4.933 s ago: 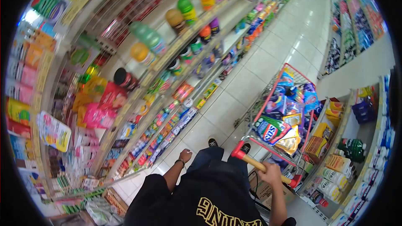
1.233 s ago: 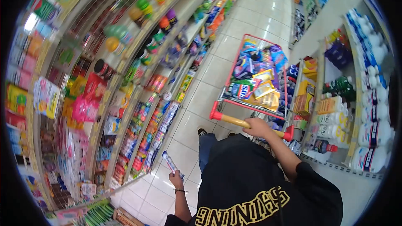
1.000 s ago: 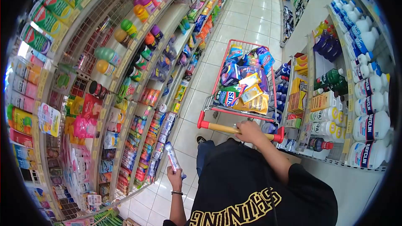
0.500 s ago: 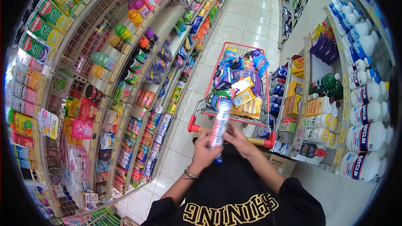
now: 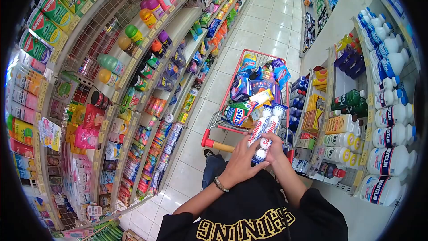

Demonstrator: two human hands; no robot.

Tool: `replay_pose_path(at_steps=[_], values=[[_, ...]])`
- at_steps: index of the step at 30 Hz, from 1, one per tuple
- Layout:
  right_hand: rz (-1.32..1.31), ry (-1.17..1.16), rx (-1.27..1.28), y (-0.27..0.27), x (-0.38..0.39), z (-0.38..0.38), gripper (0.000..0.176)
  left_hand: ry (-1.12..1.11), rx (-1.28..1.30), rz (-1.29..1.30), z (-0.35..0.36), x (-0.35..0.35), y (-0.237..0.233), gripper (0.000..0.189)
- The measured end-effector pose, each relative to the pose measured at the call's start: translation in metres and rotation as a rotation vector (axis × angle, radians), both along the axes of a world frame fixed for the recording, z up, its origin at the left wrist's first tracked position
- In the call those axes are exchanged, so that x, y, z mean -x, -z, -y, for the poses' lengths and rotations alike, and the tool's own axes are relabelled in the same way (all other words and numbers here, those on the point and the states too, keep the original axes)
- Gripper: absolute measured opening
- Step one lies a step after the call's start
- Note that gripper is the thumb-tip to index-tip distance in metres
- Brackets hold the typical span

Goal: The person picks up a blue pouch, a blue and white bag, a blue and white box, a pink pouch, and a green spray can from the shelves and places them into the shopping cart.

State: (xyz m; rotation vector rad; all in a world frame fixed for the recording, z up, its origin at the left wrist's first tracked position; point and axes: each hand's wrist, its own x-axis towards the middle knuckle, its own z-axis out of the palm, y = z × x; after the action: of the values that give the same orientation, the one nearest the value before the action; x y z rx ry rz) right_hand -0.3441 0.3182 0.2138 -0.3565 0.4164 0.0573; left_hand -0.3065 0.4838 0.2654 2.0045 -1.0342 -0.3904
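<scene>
Above the cart handle I hold a long pack of naphthalene mothballs [image 5: 266, 129] with white, blue and red print. White balls show through its clear parts. My left hand [image 5: 243, 163], a beaded bracelet at its wrist, is closed on the pack's left side and lower end. On the other side, my right hand [image 5: 276, 151] grips the edge with its thumb across the front. The pack tilts, its top leaning away over the shopping cart [image 5: 243, 56]. Part of the cart's load is hidden behind it.
The cart carries several packets, including a green SOS pack [image 5: 240, 113]. Its wooden handle [image 5: 223, 146] lies just beyond my hands. Crowded shelves [image 5: 154, 102] curve along the left. Large white Bayclin bottles [image 5: 387, 160] line the right shelf. A tiled aisle [image 5: 263, 22] runs ahead.
The mothball pack has turned from nearly edge-on to show its printed face, and shifted right. My left hand has moved right and now lies across its lower part.
</scene>
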Motion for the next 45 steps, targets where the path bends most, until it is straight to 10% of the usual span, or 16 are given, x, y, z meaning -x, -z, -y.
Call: replay_pose_path(at_steps=[5, 13, 31, 45], values=[[-0.021, 0.071, -0.068, 0.017, -0.018, 0.026, 0.055, -0.228, 0.089, -0.009, -0.031, -0.011, 0.011, 0.087], [-0.160, 0.104, 0.233, 0.035, -0.095, 0.119, 0.042, -0.229, -0.516, 0.276, -0.071, -0.027, 0.110, 0.080], [-0.254, -0.087, 0.375, 0.221, -0.394, 0.225, 0.023, -0.236, -0.590, 0.113, -0.062, -0.031, 0.103, 0.083], [-0.857, 0.016, 1.583, 0.251, -0.432, 0.192, 0.064, -0.251, -0.648, 0.071, -0.061, -0.030, 0.107, 0.084]])
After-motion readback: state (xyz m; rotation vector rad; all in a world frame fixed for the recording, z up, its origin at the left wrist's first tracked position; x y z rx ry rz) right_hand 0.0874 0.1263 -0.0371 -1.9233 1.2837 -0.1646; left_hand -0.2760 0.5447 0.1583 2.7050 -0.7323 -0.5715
